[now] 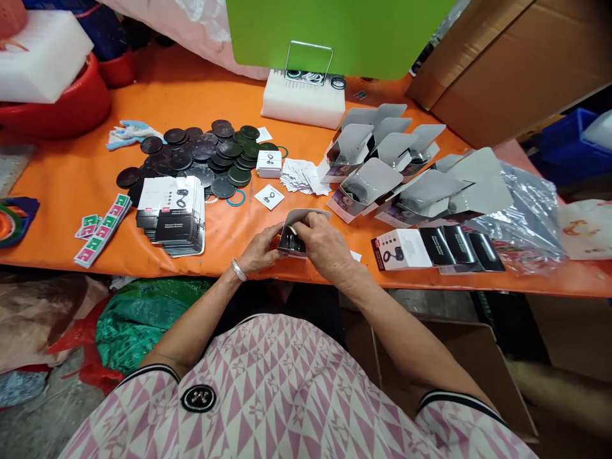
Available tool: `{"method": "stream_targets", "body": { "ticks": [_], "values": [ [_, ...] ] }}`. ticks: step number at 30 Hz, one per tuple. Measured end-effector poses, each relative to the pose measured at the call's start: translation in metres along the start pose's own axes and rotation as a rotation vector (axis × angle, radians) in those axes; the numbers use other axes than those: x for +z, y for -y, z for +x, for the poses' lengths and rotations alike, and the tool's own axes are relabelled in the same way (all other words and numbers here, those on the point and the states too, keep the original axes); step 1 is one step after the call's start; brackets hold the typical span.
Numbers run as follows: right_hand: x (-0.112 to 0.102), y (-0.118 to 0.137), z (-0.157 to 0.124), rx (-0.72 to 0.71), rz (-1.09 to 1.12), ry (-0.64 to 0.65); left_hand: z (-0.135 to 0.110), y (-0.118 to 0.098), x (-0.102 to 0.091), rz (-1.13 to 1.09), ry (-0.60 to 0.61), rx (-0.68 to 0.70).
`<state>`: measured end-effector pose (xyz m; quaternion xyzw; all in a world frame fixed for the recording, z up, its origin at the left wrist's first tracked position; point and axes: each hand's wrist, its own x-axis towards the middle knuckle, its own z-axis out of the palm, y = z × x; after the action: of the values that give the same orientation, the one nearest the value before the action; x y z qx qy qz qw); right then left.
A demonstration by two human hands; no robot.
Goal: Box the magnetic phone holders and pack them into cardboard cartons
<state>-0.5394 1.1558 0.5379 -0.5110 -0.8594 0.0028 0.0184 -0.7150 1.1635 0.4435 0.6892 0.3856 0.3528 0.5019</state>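
Note:
A small open carton (292,245) with a dark, shiny front stands at the table's front edge, its pale top flap raised. My left hand (262,250) is closed round its left side. Into its open top dip the curled fingers of my right hand (326,245); what they hold inside is hidden. Just beyond lie a printed leaflet (269,197), a small stack of leaflets (269,163) and a loose pile of white papers (304,176). To the right, several open cartons (366,185) stand with flaps up, some holding dark items.
Dark round discs (191,153) are heaped at the left, behind a stack of flat cartons (172,217). Sticker strips (102,233) lie left of them. Closed cartons (401,248) line the front right beside clear plastic (526,217). A foam block (303,105) holds rings at the back.

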Motion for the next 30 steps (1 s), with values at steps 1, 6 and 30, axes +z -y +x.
{"method": "stream_targets", "body": {
  "ticks": [1, 6, 30],
  "values": [
    [0.002, 0.003, 0.000, -0.001, -0.046, -0.040, -0.001, 0.002, 0.001, 0.019, -0.003, 0.018],
    [0.017, 0.006, 0.002, 0.066, -0.127, -0.077, 0.000, 0.007, 0.004, 0.069, -0.016, 0.092],
    [0.006, -0.022, -0.040, 0.254, 0.511, -0.468, -0.003, 0.008, -0.008, -0.518, 0.013, -0.074]
  ]
}}
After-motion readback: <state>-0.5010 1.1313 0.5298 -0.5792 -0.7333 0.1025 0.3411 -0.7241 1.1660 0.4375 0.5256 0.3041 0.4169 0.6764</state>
